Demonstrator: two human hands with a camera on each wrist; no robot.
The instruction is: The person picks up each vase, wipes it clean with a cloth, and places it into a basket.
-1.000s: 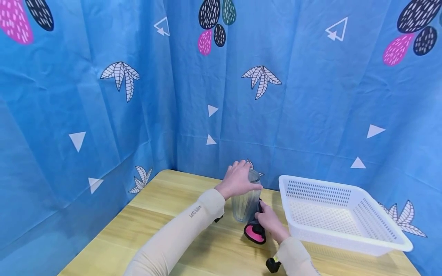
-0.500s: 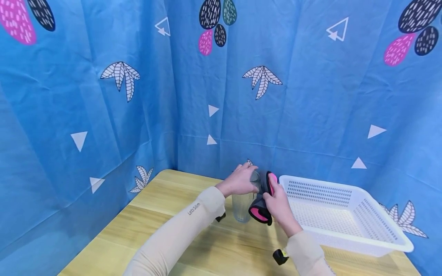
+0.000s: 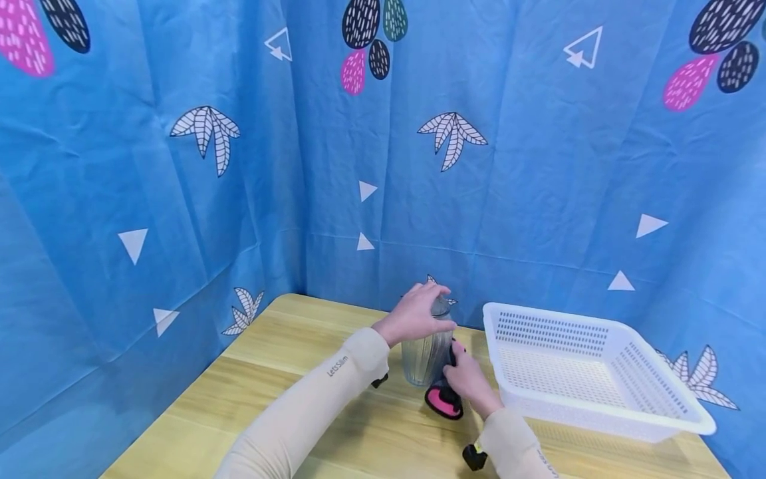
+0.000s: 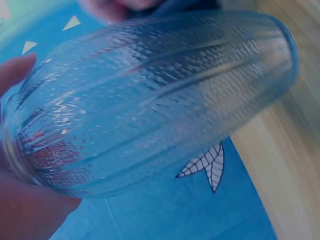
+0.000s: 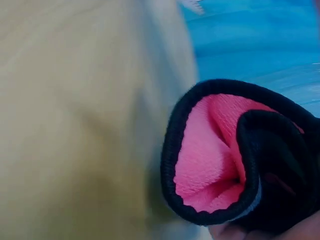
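Observation:
A clear ribbed glass vase (image 3: 419, 362) stands slightly tilted over the table, its textured side filling much of the left wrist view. My left hand (image 3: 413, 317) grips it around the neck at the top, thumb and fingers on opposite sides. Against the vase's right side, my right hand (image 3: 469, 380) holds a folded cloth (image 3: 444, 402), dark on one face, pink on the other, with black edging. In the right wrist view the cloth (image 5: 202, 155) curls into a loop with its pink fleece inside; only bits of the right fingers show at the bottom edge.
A white perforated plastic basket (image 3: 529, 402) stands on the right of the wood-grain table (image 3: 299, 332), close beside the right hand. A blue patterned curtain (image 3: 383, 166) hangs behind and to the left of the table.
My right hand went up along the vase's right side with the cloth half a second ago, and is now back down low. My left hand stays at the neck.

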